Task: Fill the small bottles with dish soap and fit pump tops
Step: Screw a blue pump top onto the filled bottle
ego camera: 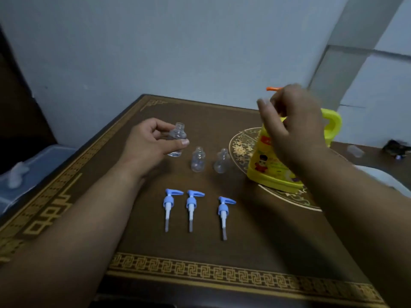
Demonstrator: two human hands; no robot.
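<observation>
Left hand (149,143) grips a small bottle (176,141) above the counter (255,241); right hand (291,121) curls round the soap jug's (273,172) orange pump (272,88).

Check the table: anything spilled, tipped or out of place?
Nothing stands out. Two small bottles stand upright, three pump tops lie in a row, no spill visible. Left hand holds the third bottle; right hand is at the yellow jug's orange pump.

3 clear bottles (198,160), 3 pumps (191,208), yellow jug (270,167).
</observation>
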